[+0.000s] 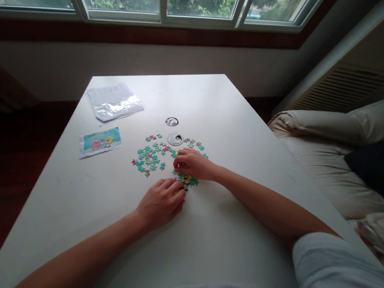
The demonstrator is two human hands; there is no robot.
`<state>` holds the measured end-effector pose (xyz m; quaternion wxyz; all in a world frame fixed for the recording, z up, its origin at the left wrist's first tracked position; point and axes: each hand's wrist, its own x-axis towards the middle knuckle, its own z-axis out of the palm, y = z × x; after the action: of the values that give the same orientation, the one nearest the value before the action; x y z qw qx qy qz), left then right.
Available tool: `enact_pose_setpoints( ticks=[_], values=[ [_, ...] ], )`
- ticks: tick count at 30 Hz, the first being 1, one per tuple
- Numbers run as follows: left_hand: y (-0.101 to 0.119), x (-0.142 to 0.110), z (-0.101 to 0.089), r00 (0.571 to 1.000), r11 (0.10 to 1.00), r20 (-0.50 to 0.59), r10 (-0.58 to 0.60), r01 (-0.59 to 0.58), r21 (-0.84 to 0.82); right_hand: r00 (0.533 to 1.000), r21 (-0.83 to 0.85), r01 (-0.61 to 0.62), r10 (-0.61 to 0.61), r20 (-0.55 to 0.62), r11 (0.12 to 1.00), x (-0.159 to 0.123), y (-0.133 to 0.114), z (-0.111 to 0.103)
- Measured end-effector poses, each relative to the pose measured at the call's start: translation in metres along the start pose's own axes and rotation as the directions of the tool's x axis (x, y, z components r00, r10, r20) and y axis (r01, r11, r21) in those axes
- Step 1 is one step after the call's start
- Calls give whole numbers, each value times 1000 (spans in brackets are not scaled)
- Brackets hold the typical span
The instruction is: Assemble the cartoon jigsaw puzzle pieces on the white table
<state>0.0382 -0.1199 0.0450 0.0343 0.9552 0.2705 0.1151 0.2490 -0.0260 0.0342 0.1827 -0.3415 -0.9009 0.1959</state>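
A small joined patch of jigsaw puzzle (186,179) with a yellow cartoon face lies on the white table, between my hands. My left hand (162,200) rests on the table, its slightly bent fingers touching the patch's left edge. Just above the patch, my right hand (192,163) has its thumb and fingers pinched together. Whatever sits between those fingertips is hidden. Loose green and pink puzzle pieces (149,159) are scattered beyond my left hand. More loose pieces (193,143) lie behind my right hand, which partly covers them.
A round lid-like disc (175,139) and a round tin-like object (171,121) stand beyond the pieces. At left lie a cartoon picture sheet (101,141) and a clear plastic bag with papers (115,102). A beige sofa (308,166) flanks the table's right edge (263,125).
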Motion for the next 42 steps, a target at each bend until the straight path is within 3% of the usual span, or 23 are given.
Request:
enact_pose_setpoints(
  ticks=[6, 42],
  values=[
    [-1, 0, 0, 1000, 1000, -2, 3, -3, 2, 1000, 63, -13, 14, -11, 998, -1, 4, -2],
    [-1, -1, 1, 1000, 1000, 5, 2, -2, -1, 999, 68, -33, 31, 34, 997, -2, 3, -10]
  ],
)
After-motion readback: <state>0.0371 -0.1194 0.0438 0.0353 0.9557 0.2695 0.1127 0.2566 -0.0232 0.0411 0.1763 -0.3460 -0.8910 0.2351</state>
